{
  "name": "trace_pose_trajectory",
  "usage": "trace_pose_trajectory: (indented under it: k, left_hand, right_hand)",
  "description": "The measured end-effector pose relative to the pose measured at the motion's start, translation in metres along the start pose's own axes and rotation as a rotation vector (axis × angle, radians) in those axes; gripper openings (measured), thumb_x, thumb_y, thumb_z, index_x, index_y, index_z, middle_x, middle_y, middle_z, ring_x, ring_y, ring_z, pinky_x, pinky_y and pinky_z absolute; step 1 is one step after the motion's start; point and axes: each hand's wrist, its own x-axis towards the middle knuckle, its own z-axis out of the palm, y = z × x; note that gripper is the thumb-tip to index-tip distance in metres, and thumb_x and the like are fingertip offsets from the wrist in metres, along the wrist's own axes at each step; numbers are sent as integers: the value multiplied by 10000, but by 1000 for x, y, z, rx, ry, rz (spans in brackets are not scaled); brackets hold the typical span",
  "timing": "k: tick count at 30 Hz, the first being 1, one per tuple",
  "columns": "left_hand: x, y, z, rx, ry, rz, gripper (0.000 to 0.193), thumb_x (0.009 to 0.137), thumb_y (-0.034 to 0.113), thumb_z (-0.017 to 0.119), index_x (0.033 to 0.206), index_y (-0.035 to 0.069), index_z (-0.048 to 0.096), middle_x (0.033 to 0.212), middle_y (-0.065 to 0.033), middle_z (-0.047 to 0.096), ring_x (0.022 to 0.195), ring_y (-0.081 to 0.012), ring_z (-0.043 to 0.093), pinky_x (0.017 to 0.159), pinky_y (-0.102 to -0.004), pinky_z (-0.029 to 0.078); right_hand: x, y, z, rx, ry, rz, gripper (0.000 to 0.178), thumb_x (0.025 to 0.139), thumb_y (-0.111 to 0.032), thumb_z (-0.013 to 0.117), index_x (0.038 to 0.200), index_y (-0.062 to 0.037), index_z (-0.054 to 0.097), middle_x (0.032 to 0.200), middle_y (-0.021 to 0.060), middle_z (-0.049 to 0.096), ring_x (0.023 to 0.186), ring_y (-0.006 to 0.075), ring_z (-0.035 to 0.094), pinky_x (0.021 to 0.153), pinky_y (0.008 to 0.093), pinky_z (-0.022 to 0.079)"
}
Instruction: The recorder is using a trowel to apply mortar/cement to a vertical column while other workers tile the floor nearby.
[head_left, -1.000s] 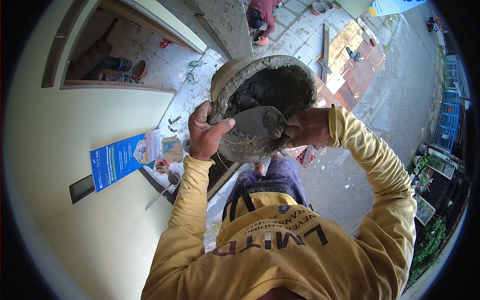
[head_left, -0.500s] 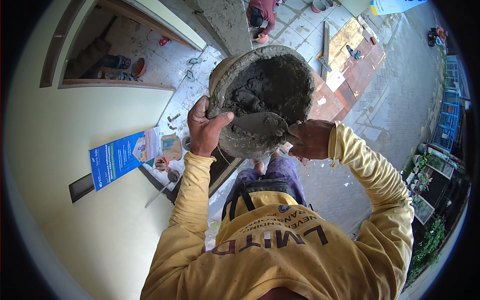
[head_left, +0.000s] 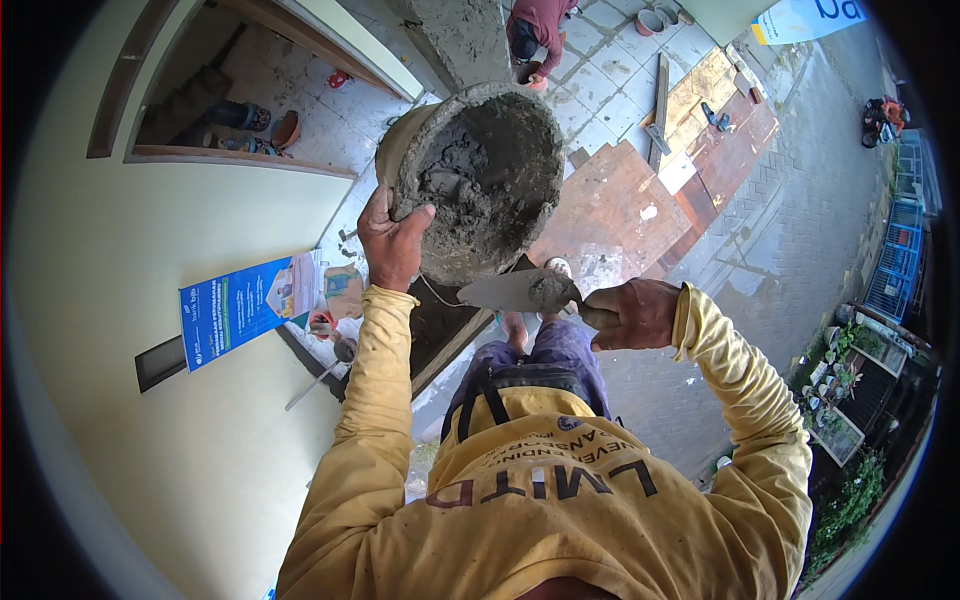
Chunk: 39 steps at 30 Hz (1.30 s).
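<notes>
My left hand (head_left: 392, 243) grips the near left rim of a mortar-crusted bucket (head_left: 462, 262), thumb over the edge, and holds it up tilted so its mouth faces me. Wet grey mortar (head_left: 462, 185) lies inside along the left and lower part. In my right hand (head_left: 636, 312) is a pointed trowel (head_left: 505, 290), its fingers closed round the handle. The blade is outside the bucket, just below the rim, tip toward the left. A lump of mortar sits on the blade near the handle.
Beside the rough grey column (head_left: 455, 45), a co-worker (head_left: 537, 35) crouches over a small bucket. Wooden boards (head_left: 610, 205) lie on the tiled floor. A blue printed banner (head_left: 235, 310) is at the pale wall (head_left: 190, 450) on the left. Flip-flops (head_left: 715, 117) rest on the boards.
The trowel has come out of the bucket, down and toward me, with my right hand. The bucket has shifted a little left and tilted more.
</notes>
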Motion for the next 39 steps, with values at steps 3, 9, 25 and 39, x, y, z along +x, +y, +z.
trace_pose_trajectory:
  k: [3,9,25,39]
  left_hand:
    - [3,-3,-15,98,20,63,209,766,-3,710,903,-7,552,881,-14,575,805,-93,520,748,-242,451]
    - [-4,18,-15,248,26,138,250,761,29,732,780,16,483,750,-1,491,711,-95,453,648,-253,418]
    - [-32,60,16,-62,-84,73,213,779,-6,713,973,1,627,912,-38,678,825,-94,592,783,-254,466]
    - [-22,64,26,71,-40,203,187,794,-7,719,838,24,540,786,11,574,717,-65,485,671,-227,407]
  right_hand:
    - [10,-3,10,-23,132,-52,318,848,-293,687,897,-23,527,700,118,563,645,282,572,633,420,452]
    - [71,-25,-9,218,490,116,373,874,-265,613,1032,70,569,792,224,648,781,361,660,706,427,510]
    - [97,-30,-27,466,182,-104,350,918,-299,640,1105,-6,595,974,142,647,895,171,603,821,355,492]
    - [49,-88,-5,801,291,143,378,1007,-355,462,1091,2,551,904,155,590,898,234,619,745,392,516]
